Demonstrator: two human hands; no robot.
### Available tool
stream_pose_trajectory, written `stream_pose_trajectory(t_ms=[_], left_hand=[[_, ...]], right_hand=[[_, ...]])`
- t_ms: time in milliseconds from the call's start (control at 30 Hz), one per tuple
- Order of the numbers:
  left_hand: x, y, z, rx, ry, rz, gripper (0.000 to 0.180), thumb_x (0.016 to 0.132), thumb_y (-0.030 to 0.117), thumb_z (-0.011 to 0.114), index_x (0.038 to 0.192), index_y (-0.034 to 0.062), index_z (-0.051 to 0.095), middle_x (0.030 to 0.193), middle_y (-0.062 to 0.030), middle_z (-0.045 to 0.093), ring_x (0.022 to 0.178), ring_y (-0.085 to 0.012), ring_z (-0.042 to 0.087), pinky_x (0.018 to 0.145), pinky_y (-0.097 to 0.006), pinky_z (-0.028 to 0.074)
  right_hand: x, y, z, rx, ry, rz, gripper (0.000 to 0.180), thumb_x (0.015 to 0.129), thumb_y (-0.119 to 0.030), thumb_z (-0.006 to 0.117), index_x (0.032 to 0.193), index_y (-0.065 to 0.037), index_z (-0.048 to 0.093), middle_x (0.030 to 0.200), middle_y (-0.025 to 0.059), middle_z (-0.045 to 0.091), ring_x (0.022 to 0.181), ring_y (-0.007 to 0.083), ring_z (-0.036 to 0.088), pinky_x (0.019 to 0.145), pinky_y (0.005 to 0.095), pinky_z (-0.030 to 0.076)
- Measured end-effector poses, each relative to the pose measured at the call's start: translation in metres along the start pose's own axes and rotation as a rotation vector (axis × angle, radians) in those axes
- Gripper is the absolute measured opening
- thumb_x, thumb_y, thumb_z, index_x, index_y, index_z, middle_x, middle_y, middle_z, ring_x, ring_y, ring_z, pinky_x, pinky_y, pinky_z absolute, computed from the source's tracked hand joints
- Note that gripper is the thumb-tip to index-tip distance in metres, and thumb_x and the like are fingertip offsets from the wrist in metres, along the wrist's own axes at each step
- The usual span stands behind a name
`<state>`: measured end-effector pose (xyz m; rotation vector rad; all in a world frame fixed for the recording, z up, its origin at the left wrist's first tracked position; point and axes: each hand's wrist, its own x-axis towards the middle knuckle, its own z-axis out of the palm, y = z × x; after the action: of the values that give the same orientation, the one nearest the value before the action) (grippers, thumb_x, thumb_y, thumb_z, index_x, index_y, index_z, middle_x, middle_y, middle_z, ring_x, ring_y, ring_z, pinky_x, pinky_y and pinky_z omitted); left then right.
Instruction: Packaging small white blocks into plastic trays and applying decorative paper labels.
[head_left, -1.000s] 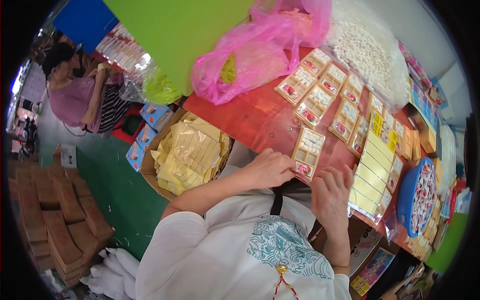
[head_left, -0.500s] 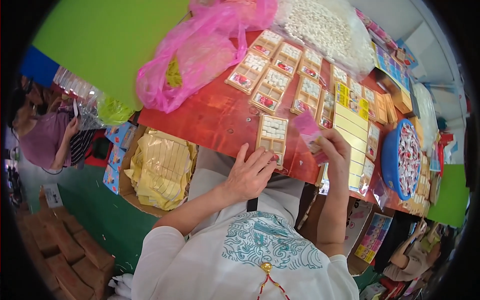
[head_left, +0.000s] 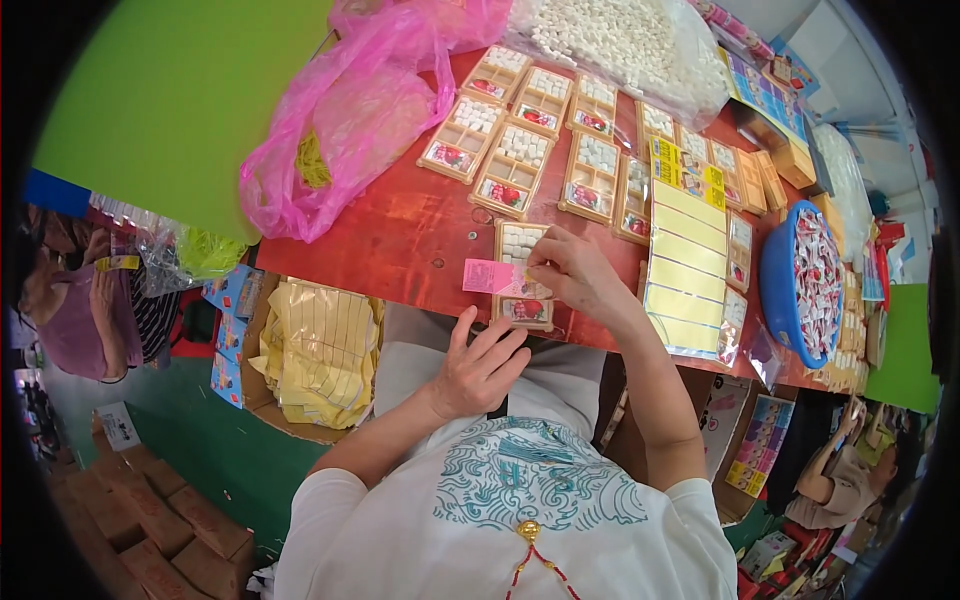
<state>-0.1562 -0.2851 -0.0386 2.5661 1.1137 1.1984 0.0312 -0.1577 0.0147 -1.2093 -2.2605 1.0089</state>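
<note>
The right hand (head_left: 580,272) pinches a pink card (head_left: 485,276), which extends leftward from it across a compartmented tray (head_left: 530,327) on the bench (head_left: 400,245). The left hand (head_left: 474,372), fingers spread, is at the tray's near-left corner.

I see green floor (head_left: 190,430) beside stacked brown cartons (head_left: 205,525), a red table (head_left: 390,240) and a pale wall (head_left: 850,50).

The tabletop (head_left: 392,252) looks glossy, the pink bag (head_left: 350,125) crinkled sheer plastic, the basin (head_left: 783,290) smooth plastic, the pink slip (head_left: 486,276) paper.
</note>
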Motion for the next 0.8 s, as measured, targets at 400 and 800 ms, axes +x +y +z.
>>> stream_pose_trajectory(t_ms=[400, 800], left_hand=[[0.007, -0.007, -0.001, 0.049, -0.007, -0.032, 0.022, 0.074, 0.012, 0.062, 0.095, 0.0051, 0.067, 0.115, -0.0125, 0.062, 0.114, -0.0303, 0.055, 0.105, -0.060, 0.029], [0.025, -0.019, 0.012, 0.185, -0.133, -0.159, 0.036, 0.078, 0.017, 0.064, 0.109, -0.0020, 0.064, 0.125, -0.0192, 0.056, 0.128, -0.0353, 0.045, 0.105, -0.068, 0.020]], right_hand=[[0.004, -0.008, 0.012, -0.233, 0.009, -0.020, 0.007, 0.080, -0.014, 0.066, 0.081, -0.007, 0.064, 0.083, 0.0068, 0.054, 0.085, 0.0242, 0.055, 0.083, 0.0398, 0.036], [0.004, -0.002, 0.034, -0.481, 0.124, -0.053, 0.008, 0.079, -0.014, 0.064, 0.082, -0.007, 0.064, 0.088, 0.0076, 0.056, 0.093, 0.0241, 0.057, 0.085, 0.0408, 0.038]])
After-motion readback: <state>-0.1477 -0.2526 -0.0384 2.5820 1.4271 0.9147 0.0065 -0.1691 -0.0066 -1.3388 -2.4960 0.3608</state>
